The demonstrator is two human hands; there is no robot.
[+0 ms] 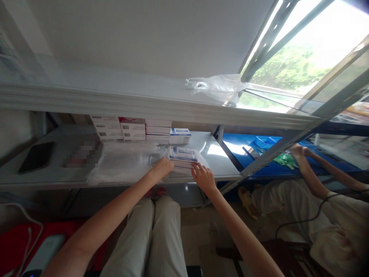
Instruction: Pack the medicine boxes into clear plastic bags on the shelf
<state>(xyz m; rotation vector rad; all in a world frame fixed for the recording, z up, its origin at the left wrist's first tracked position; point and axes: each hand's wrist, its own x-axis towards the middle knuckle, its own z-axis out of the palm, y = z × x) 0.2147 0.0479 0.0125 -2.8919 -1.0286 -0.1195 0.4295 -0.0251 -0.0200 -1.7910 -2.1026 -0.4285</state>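
Observation:
A stack of flat white boxes with blue print (183,154) lies in front of me on the grey shelf, with clear plastic film around it. At its left end my left hand (165,168) is closed, pinching what looks like the edge of the clear plastic bag (165,154). Curled against the stack's front right corner are the fingers of my right hand (204,177). My thumbs are partly hidden. Left of the stack lies a pile of clear plastic bags (122,159). Behind it stands a smaller stack of similar blue-and-white boxes (180,136).
Several white and red boxes (132,130) are stacked at the shelf's back. A dark phone (37,157) lies far left. A metal upright (271,150) divides my shelf from a blue worktop (235,144), where another person's hands (298,150) handle green items (285,159).

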